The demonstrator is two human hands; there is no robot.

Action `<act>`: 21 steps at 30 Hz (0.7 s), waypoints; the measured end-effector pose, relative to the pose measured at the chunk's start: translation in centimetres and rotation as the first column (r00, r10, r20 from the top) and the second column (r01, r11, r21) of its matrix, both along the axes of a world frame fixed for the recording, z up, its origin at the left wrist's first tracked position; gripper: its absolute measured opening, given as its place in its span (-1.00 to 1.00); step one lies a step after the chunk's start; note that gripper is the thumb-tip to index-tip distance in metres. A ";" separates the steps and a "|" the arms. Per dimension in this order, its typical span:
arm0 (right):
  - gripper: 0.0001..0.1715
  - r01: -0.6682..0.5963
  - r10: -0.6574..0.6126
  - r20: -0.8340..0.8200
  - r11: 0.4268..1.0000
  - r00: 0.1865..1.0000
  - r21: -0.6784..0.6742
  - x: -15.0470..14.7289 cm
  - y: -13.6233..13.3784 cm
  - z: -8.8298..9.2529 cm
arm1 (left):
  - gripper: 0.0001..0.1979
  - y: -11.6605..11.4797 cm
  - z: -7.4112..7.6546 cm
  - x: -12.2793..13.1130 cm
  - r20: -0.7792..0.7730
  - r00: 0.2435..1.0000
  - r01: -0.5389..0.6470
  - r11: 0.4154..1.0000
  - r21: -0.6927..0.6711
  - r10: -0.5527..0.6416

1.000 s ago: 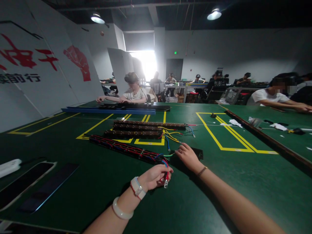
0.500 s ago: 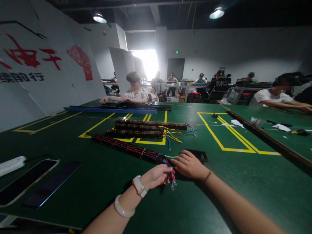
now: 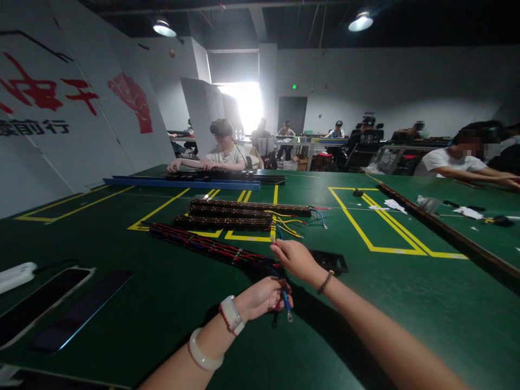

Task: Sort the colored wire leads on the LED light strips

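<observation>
A long wire harness (image 3: 203, 245) of red, black and blue wires lies slantwise on the green table, its near end at my hands. My left hand (image 3: 262, 298) is closed around wires at that end. A blue wire (image 3: 286, 300) with a metal ring terminal (image 3: 290, 317) sticks out past its fingers. Above and to the right, my right hand (image 3: 298, 261) pinches a wire end, with a bit of red and a pale tip showing at its fingertips. The rest of that wire is hidden by the hand. A flat black bracket-like part (image 3: 331, 261) lies behind my right wrist.
Farther back lie two dark bundles (image 3: 223, 221) with yellow and blue leads. Two phone-like slabs (image 3: 83, 311) and a white device (image 3: 16, 276) lie at left. A long dark strip (image 3: 442, 230) runs along the right. A co-worker (image 3: 223, 149) sits across the table.
My right hand has moved up and left from the wire cluster, pinching a wire end. My left hand has stayed nearly in place; red leads beside the blue one no longer show below it.
</observation>
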State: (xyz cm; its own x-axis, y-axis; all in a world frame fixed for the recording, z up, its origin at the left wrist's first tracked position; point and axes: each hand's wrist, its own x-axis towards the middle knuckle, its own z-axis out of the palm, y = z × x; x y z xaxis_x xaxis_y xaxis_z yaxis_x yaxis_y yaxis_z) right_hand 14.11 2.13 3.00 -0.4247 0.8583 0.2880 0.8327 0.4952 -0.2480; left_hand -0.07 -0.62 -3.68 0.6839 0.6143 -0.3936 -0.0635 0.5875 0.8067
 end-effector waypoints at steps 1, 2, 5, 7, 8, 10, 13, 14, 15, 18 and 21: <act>-0.49 0.020 -0.019 0.034 0.999 0.999 -0.037 -1.0 0.4 0.6 | -0.81 0.0 0.0 0.0 -0.012 1.000 0.007 1.000 0.004 -0.007; -0.48 0.039 -0.035 0.073 0.998 0.997 -0.058 -2.0 0.8 1.0 | -0.79 0.0 0.1 0.0 -0.020 1.000 0.011 1.000 0.005 -0.011; -0.47 0.069 -0.052 0.205 0.995 0.977 -0.075 -4.9 1.9 1.3 | -0.76 -0.1 0.3 0.1 -0.039 0.999 -0.008 1.000 -0.012 0.007; -0.47 0.053 -0.027 0.275 0.995 0.961 -0.087 -6.3 2.3 1.0 | -0.75 -0.1 0.5 0.0 -0.054 0.998 -0.031 0.999 -0.026 0.029; -0.48 0.039 -0.009 0.299 0.995 0.954 -0.096 -6.7 2.4 0.9 | -0.75 -0.2 0.5 0.0 -0.055 0.998 -0.039 0.999 -0.030 0.037; -0.48 0.020 0.013 0.310 0.995 0.951 -0.103 -7.0 2.4 0.7 | -0.74 -0.2 0.5 0.0 -0.045 0.998 -0.042 0.998 -0.037 0.040; -0.47 0.024 -0.004 0.252 0.997 0.968 -0.079 -6.3 1.8 0.7 | -0.75 -0.1 0.2 0.0 -0.026 0.999 -0.037 0.998 -0.041 0.036; -0.47 0.022 -0.006 0.219 0.997 0.976 -0.069 -5.9 1.6 0.8 | -0.76 -0.1 0.2 0.0 -0.019 0.999 -0.036 0.999 -0.039 0.036; -0.48 0.006 0.006 0.181 0.998 0.983 -0.062 -5.3 1.2 0.7 | -0.78 0.0 0.1 0.1 -0.010 0.999 -0.034 0.999 -0.032 0.034; -0.49 -0.090 0.090 0.012 0.996 0.996 -0.013 -3.0 0.2 0.1 | -0.80 0.1 0.1 0.1 0.017 1.000 -0.005 1.000 0.000 0.005; -0.54 -0.077 0.090 -0.134 0.993 0.987 0.094 0.0 -0.6 -1.4 | -0.82 0.0 0.6 0.1 -0.020 1.000 0.003 1.000 0.012 -0.003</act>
